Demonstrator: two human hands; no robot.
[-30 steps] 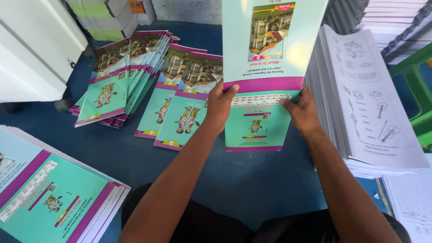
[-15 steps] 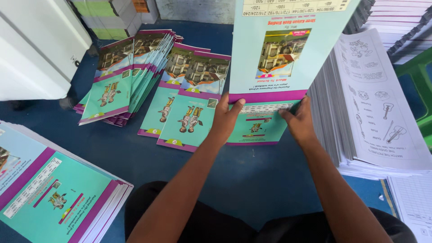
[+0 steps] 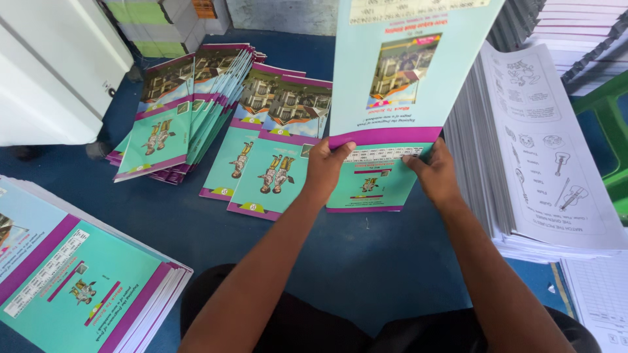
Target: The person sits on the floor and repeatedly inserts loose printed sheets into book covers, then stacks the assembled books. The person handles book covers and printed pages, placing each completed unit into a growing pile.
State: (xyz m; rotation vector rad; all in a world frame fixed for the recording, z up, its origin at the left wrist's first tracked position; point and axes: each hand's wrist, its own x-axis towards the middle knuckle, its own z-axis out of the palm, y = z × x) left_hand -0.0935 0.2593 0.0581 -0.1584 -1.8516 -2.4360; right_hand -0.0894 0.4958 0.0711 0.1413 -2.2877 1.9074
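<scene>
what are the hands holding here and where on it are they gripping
Both hands, left hand and right hand, hold one teal cover sheet along its purple fold band, thumbs on top.

Cover sheet (image 3: 399, 72) folded further up over my hands, hiding more of the booklet (image 3: 369, 186) beneath.

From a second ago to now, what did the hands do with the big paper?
Both hands, left hand and right hand, kept hold of the teal cover sheet at its purple band and tilted its far end up toward the camera, so it fills more of the view. The booklets on the blue surface and the white page stack stayed put.
</scene>
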